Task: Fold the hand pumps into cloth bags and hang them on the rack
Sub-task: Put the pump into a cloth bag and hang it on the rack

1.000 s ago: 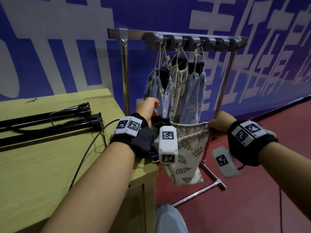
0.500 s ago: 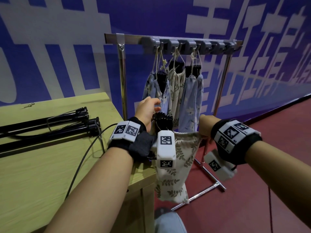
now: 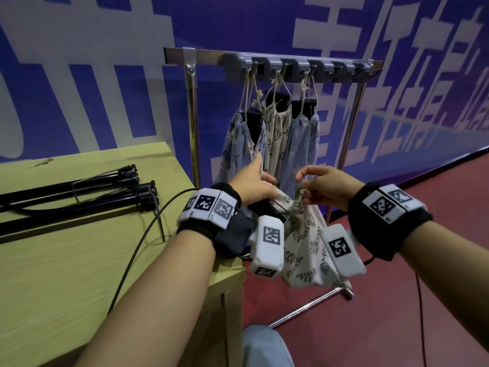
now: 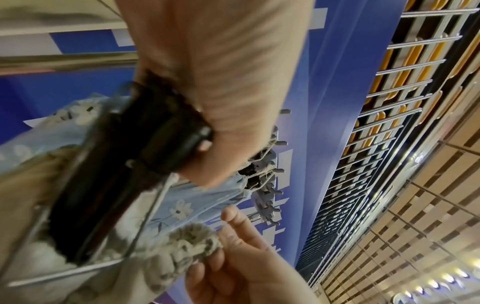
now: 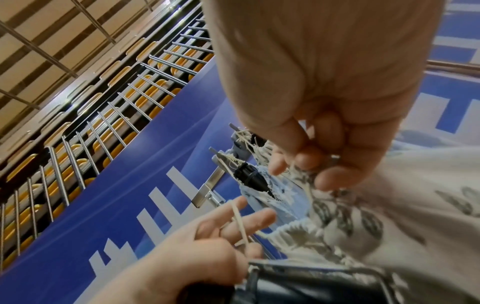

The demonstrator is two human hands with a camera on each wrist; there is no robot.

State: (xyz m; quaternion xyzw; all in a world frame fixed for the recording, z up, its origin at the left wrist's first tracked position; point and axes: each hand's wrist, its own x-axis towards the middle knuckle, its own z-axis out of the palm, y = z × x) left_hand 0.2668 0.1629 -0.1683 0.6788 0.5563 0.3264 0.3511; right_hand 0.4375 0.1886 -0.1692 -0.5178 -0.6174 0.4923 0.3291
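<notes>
A leaf-print cloth bag [image 3: 304, 250] hangs between my hands in front of the rack [image 3: 291, 66]. The black hand pump [image 3: 264, 207] sticks out of its mouth, just under my left hand [image 3: 254, 184]. My left fingers are stretched out, and the bag's drawstring [image 5: 237, 218] runs across them and is pinched near the thumb. My right hand [image 3: 322, 186] pinches the gathered mouth of the bag [image 4: 192, 240] with curled fingers [image 5: 298, 170]. Three filled bags [image 3: 277, 133] hang from hooks just behind my hands.
The hooks at the rack's right end [image 3: 349, 71] hold nothing. On the wooden table [image 3: 66, 274] to my left lie more black folded pumps [image 3: 79, 189] and a cable [image 3: 137, 247]. The rack's foot [image 3: 312, 303] crosses the red floor below the bag.
My right hand has moved left toward my left hand. The bag's mouth, stretched wide a second ago, is now bunched together. My left fingers have straightened out.
</notes>
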